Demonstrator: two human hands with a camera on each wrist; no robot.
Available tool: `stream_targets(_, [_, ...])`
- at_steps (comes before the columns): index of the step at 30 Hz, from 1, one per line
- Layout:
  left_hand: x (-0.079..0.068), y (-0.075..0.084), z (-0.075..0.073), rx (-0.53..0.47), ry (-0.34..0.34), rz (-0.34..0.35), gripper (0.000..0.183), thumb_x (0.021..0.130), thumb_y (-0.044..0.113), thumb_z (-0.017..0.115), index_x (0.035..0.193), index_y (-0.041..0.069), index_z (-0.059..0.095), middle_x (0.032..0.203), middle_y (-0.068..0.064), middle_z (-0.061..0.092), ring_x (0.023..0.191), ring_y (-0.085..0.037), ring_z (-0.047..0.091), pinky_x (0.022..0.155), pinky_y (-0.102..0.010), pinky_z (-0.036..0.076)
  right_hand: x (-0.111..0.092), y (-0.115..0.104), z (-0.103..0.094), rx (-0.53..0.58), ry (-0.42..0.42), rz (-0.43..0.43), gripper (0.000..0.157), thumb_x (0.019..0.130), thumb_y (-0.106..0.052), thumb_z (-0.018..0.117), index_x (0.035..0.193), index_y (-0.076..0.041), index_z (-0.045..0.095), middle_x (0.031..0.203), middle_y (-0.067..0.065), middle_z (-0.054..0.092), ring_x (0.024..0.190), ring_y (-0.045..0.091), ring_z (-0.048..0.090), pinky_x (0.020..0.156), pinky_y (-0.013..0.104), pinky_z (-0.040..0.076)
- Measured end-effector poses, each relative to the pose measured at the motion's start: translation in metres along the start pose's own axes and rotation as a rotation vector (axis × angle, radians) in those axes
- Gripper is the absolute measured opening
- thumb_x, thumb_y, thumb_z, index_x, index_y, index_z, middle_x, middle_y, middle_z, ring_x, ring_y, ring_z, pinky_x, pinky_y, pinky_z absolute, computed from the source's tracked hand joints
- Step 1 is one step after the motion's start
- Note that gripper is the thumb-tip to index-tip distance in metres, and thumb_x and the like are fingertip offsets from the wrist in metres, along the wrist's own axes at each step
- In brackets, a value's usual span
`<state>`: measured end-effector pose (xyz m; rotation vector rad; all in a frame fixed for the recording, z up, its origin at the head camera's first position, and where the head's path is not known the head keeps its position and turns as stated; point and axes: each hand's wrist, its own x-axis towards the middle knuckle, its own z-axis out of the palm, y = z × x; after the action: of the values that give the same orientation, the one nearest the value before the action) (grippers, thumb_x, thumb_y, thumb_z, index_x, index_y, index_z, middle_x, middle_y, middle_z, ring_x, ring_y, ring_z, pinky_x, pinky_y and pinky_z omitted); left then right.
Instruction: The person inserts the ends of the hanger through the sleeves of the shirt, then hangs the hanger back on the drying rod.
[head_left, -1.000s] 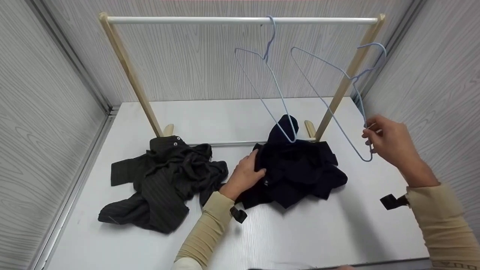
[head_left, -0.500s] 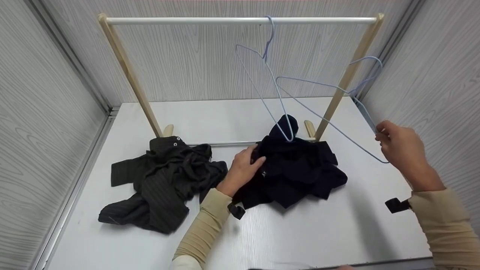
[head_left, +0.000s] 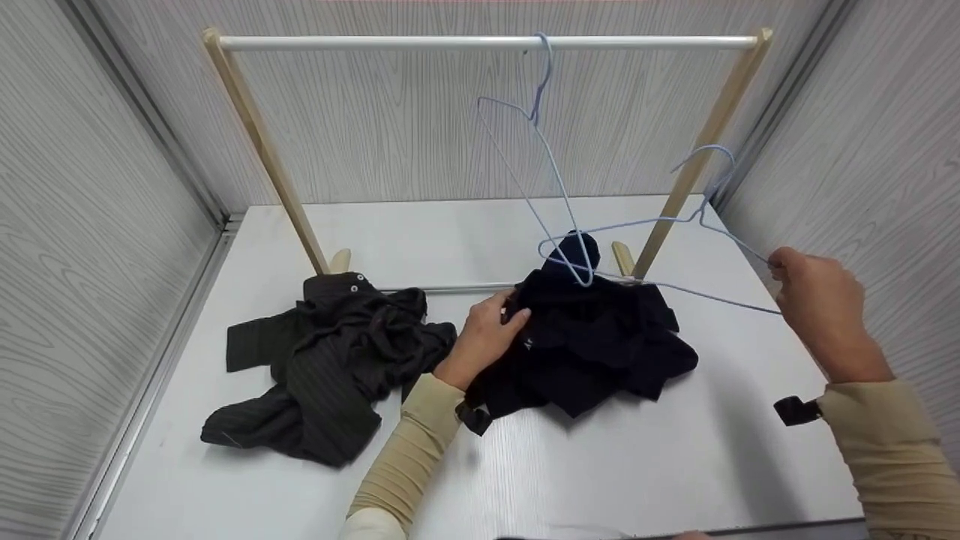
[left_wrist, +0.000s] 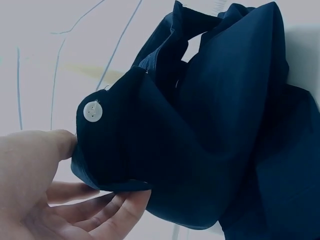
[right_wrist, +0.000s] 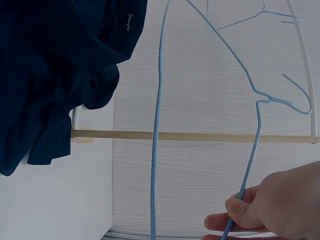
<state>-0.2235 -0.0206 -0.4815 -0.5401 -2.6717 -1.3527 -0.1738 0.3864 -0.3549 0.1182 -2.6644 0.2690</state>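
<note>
My left hand [head_left: 480,337] holds the edge of a crumpled navy shirt [head_left: 600,345]. In the left wrist view, its thumb and fingers are on either side of a buttoned band with a white button [left_wrist: 92,111]. Out to the right, my right hand [head_left: 821,315] pinches one arm of a light blue wire hanger [right_wrist: 155,125]. That hanger is tilted, its hook up and its far end pointing left over the shirt. A second blue wire hanger [head_left: 559,176] hangs from the rack's white bar, its lower corner in front of the shirt.
The rack has a white top bar [head_left: 375,43] and wooden side posts [head_left: 262,142]. A dark striped shirt [head_left: 330,375] lies crumpled on the white table [head_left: 540,480] at left. Wood-grain panels [head_left: 97,225] enclose the table at the back and sides.
The hanger in my right hand has tipped down and left, its far end now low over the navy shirt. My right hand has moved slightly right; my left hand remains at the shirt.
</note>
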Motion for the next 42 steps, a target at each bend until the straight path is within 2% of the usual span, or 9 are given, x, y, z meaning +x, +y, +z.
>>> stream_targets(8, [0.003, 0.002, -0.002, -0.078, -0.022, -0.048, 0.047, 0.1, 0.032, 0.058, 0.139, 0.005, 0.055, 0.13, -0.016, 0.064, 0.121, -0.028, 0.061, 0.102, -0.041, 0.049, -0.001, 0.002, 0.004, 0.003, -0.046, -0.004, 0.02, 0.087, 0.01, 0.053, 0.101, 0.004, 0.067, 0.091, 0.03, 0.069, 0.076, 0.051, 0.064, 0.057, 0.062, 0.045])
stream_targets(13, [0.006, 0.008, -0.005, -0.093, -0.031, -0.053, 0.047, 0.1, 0.029, 0.058, 0.14, 0.004, 0.054, 0.131, -0.017, 0.063, 0.118, -0.029, 0.063, 0.1, -0.042, 0.05, 0.0, -0.001, 0.009, 0.027, -0.018, -0.069, 0.014, 0.088, 0.008, 0.059, 0.096, 0.003, 0.069, 0.088, 0.026, 0.071, 0.076, 0.049, 0.065, 0.06, 0.06, 0.047])
stream_targets(20, [0.007, 0.011, -0.006, -0.049, -0.077, -0.019, 0.049, 0.1, 0.028, 0.057, 0.143, 0.005, 0.05, 0.138, -0.017, 0.058, 0.13, -0.03, 0.054, 0.108, -0.043, 0.044, 0.0, -0.008, 0.023, 0.071, 0.005, -0.175, 0.011, 0.087, 0.008, 0.064, 0.092, 0.001, 0.071, 0.085, 0.022, 0.072, 0.074, 0.045, 0.067, 0.061, 0.058, 0.049])
stream_targets(24, [0.005, 0.011, -0.006, -0.003, -0.124, -0.002, 0.057, 0.1, 0.035, 0.056, 0.147, 0.005, 0.045, 0.145, -0.018, 0.051, 0.136, -0.033, 0.046, 0.113, -0.045, 0.038, -0.002, -0.01, 0.033, 0.083, 0.019, -0.203, 0.01, 0.086, 0.008, 0.066, 0.091, 0.0, 0.071, 0.082, 0.019, 0.072, 0.071, 0.044, 0.066, 0.062, 0.056, 0.049])
stream_targets(29, [0.003, 0.013, -0.007, 0.028, -0.216, -0.053, 0.073, 0.097, 0.05, 0.057, 0.154, 0.011, 0.034, 0.15, -0.018, 0.041, 0.139, -0.034, 0.042, 0.114, -0.047, 0.036, -0.006, -0.012, 0.044, 0.105, 0.041, -0.226, 0.012, 0.083, 0.011, 0.067, 0.089, 0.001, 0.07, 0.08, 0.018, 0.072, 0.068, 0.042, 0.066, 0.062, 0.054, 0.049])
stream_targets(32, [0.004, 0.012, -0.007, 0.02, -0.241, -0.057, 0.074, 0.098, 0.053, 0.054, 0.155, 0.011, 0.033, 0.146, -0.019, 0.042, 0.135, -0.034, 0.045, 0.113, -0.047, 0.037, -0.008, -0.014, 0.048, 0.121, 0.052, -0.219, 0.013, 0.082, 0.011, 0.067, 0.089, 0.001, 0.07, 0.08, 0.018, 0.071, 0.068, 0.041, 0.066, 0.061, 0.054, 0.049])
stream_targets(36, [0.006, 0.01, -0.006, 0.046, -0.193, 0.021, 0.06, 0.102, 0.043, 0.05, 0.15, 0.008, 0.043, 0.134, -0.02, 0.052, 0.124, -0.033, 0.053, 0.107, -0.045, 0.042, -0.011, -0.016, 0.053, 0.132, 0.058, -0.208, 0.013, 0.082, 0.012, 0.068, 0.088, 0.0, 0.07, 0.079, 0.017, 0.071, 0.07, 0.04, 0.067, 0.061, 0.054, 0.049])
stream_targets(40, [0.008, 0.005, -0.002, 0.112, -0.071, 0.123, 0.045, 0.099, 0.031, 0.059, 0.137, 0.007, 0.057, 0.116, -0.018, 0.06, 0.108, -0.032, 0.057, 0.097, -0.045, 0.046, -0.015, -0.019, 0.06, 0.147, 0.057, -0.206, 0.014, 0.081, 0.014, 0.067, 0.087, 0.002, 0.071, 0.08, 0.017, 0.072, 0.072, 0.039, 0.068, 0.063, 0.052, 0.051])
stream_targets(42, [0.008, 0.004, -0.001, 0.13, -0.023, 0.144, 0.039, 0.097, 0.029, 0.064, 0.13, 0.009, 0.063, 0.112, -0.016, 0.06, 0.104, -0.031, 0.056, 0.094, -0.044, 0.044, -0.017, -0.021, 0.063, 0.16, 0.054, -0.203, 0.015, 0.081, 0.015, 0.066, 0.087, 0.002, 0.071, 0.079, 0.017, 0.072, 0.073, 0.038, 0.069, 0.064, 0.052, 0.052])
